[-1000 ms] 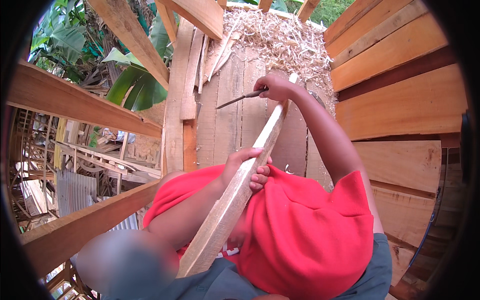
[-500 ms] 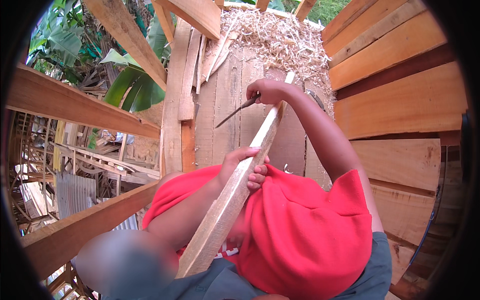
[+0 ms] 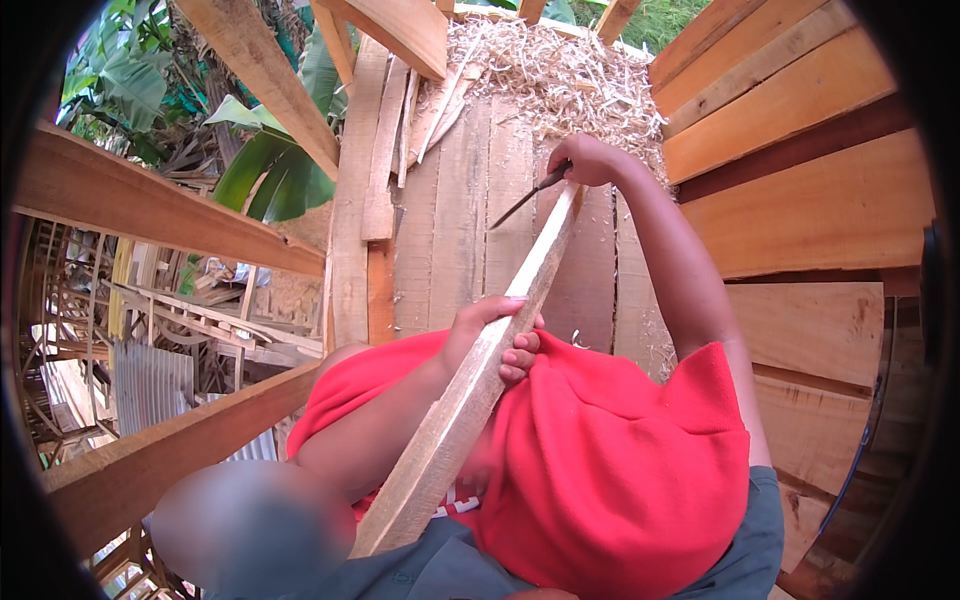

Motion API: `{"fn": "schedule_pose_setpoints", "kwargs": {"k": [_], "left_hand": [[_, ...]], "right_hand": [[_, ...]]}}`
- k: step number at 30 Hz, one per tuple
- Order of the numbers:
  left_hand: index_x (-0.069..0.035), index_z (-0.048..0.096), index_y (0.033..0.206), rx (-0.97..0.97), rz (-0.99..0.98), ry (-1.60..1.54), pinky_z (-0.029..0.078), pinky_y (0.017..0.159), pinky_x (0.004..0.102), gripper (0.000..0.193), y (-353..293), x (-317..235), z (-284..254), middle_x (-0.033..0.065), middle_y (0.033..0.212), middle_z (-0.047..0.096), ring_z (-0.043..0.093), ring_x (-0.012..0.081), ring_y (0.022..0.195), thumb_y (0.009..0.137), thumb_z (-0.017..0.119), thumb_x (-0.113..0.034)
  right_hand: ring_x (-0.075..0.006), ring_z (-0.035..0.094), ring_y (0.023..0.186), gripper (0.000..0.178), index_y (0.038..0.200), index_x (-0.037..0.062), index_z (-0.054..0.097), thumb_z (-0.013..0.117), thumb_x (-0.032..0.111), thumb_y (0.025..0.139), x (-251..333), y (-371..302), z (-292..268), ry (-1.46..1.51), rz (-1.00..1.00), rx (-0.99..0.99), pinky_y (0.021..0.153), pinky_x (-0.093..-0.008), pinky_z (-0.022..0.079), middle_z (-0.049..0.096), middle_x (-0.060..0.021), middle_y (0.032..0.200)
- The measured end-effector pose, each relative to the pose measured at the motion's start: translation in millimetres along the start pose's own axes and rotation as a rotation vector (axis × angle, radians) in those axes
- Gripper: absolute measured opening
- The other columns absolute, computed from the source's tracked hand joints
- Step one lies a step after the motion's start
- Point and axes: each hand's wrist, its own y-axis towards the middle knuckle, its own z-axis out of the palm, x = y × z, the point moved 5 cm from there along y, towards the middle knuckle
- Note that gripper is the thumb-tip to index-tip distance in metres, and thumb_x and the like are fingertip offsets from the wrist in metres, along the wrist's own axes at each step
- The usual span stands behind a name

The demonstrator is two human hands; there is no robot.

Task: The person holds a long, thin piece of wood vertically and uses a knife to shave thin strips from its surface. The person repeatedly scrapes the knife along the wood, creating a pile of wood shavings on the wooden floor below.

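A long squared length of wood [image 3: 455,430] slants from my lap up and away to the right, its upper face freshly cut and pale towards the far end. My left hand [image 3: 490,335] wraps round it near the middle, thumb on top and fingers curled beneath. Out by the far end, my right hand [image 3: 590,160] closes on the handle of a knife [image 3: 522,207] with a thin dark blade. The blade points back to the left and towards me, above the floorboards. Whether its edge touches the wood cannot be made out.
Pale curled shavings [image 3: 560,70] heap up at the far end of the plank floor [image 3: 455,200]. Loose boards [image 3: 378,190] lie along the left side. Wooden beams [image 3: 170,215] cross on the left, and a board wall [image 3: 800,200] rises on the right. Red cloth [image 3: 620,470] covers my lap.
My right hand has moved farther away and to the right with the knife, over the wood's far end. My left hand keeps its hold on the wood at nearly the same spot.
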Motion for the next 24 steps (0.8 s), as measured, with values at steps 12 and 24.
{"fn": "schedule_pose_setpoints", "kwargs": {"k": [12, 24], "left_hand": [[0.001, 0.053, 0.114, 0.032, 0.007, -0.02, 0.044, 0.05, 0.0257, 0.04, -0.8, -0.7, -0.7, 0.003, 0.08, 0.049, 0.048, 0.0121, 0.061, 0.099, 0.051, -0.037], [-0.004, 0.055, 0.105, -0.126, 0.023, 0.051, 0.043, 0.047, 0.0251, 0.036, -3.5, -3.6, 0.2, 0.0021, 0.075, 0.047, 0.046, 0.0103, 0.056, 0.095, 0.057, -0.038]], "right_hand": [[-0.0338, 0.07, 0.098, 0.023, 0.101, 0.0097, 0.076, 0.064, -0.001, 0.085, -18.7, -0.8, -23.2, -0.087, 0.058, -0.168, 0.084, -0.043, 0.054, 0.074, -0.0155, 0.099], [-0.0342, 0.068, 0.102, 0.035, 0.125, 0.0087, 0.065, 0.051, 0.032, 0.103, -6.6, -62.5, -28.4, 0.182, 0.441, -0.535, 0.092, -0.0454, 0.05, 0.072, -0.018, 0.107]]}}
